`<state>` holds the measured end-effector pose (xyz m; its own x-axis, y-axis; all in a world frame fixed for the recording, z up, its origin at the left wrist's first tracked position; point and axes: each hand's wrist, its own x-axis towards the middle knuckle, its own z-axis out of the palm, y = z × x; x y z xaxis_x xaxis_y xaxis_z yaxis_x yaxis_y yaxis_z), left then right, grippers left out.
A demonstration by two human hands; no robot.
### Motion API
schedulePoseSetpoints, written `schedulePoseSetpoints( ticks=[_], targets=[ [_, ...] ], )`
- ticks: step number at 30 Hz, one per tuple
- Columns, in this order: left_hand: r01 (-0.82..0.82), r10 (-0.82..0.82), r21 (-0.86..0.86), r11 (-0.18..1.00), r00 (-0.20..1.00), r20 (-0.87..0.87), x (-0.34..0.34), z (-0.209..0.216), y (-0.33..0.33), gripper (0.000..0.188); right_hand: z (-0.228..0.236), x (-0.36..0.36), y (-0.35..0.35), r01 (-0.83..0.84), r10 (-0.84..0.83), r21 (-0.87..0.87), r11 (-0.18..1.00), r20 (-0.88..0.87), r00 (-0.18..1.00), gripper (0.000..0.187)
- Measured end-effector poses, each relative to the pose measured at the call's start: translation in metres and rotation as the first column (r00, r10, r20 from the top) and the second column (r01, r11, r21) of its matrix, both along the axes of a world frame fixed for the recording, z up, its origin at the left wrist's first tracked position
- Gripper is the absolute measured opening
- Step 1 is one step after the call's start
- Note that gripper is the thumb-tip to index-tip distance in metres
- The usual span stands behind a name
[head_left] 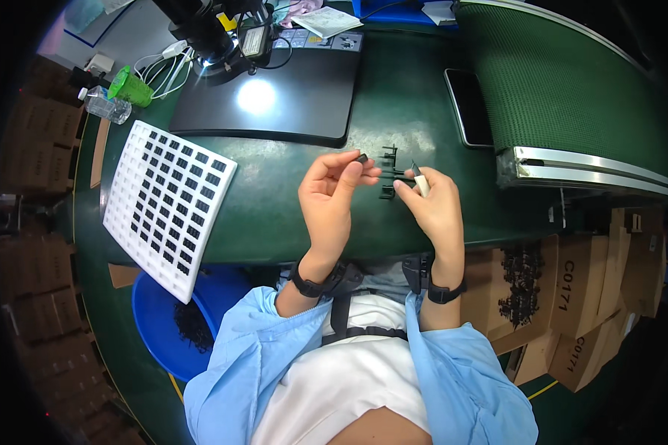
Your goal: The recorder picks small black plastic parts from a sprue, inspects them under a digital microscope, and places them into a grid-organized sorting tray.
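My left hand point(328, 194) pinches a small black plastic part point(361, 158) between thumb and fingertips. Closed round a small knife point(421, 184) with a pale handle and a dark pointed blade is my right hand point(439, 206). Between the two hands shows a thin black plastic sprue point(388, 154) with short branches; whether fingers touch it or it lies on the table, I cannot tell. To the left, a white foam tray point(223, 194) stands tilted, its pockets partly filled with rows of small black parts.
A blue tub point(150, 326) with black scraps sits below the tray. Behind are a dark flat panel point(304, 111) under a lit lamp point(214, 52), a bottle point(105, 105) and a green cup point(131, 89). A phone point(469, 107) lies beside the green conveyor point(571, 89). Cardboard boxes point(583, 297) stand right.
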<state>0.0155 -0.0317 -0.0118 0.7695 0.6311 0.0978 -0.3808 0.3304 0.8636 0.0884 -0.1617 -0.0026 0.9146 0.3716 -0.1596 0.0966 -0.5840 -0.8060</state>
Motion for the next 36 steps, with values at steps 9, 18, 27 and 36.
schedulePoseSetpoints(
  ticks=[9, 18, 27, 36],
  targets=[
    [0.079, -0.077, -0.029, 0.996, 0.995, 0.068, -0.006, 0.004, 0.005, 0.014, 0.030, -0.026, 0.007, -0.012, 0.114, 0.512, 0.859, -0.169, 0.979, 0.026],
    [0.153, -0.154, 0.011, 0.988, 0.986, 0.061, -0.012, 0.008, 0.007, 0.015, 0.030, -0.028, 0.014, -0.080, 0.259, 0.700, 0.710, -0.154, 0.954, 0.033],
    [0.191, -0.194, 0.041, 0.981, 0.975, 0.106, -0.012, 0.005, 0.010, 0.015, 0.027, -0.027, 0.013, -0.127, 0.288, 0.704, 0.699, -0.114, 0.951, 0.032],
    [0.204, -0.208, 0.049, 0.978, 0.971, 0.119, -0.012, 0.007, 0.011, 0.014, 0.024, -0.025, 0.009, -0.161, 0.322, 0.710, 0.685, -0.098, 0.941, 0.032]
  ],
)
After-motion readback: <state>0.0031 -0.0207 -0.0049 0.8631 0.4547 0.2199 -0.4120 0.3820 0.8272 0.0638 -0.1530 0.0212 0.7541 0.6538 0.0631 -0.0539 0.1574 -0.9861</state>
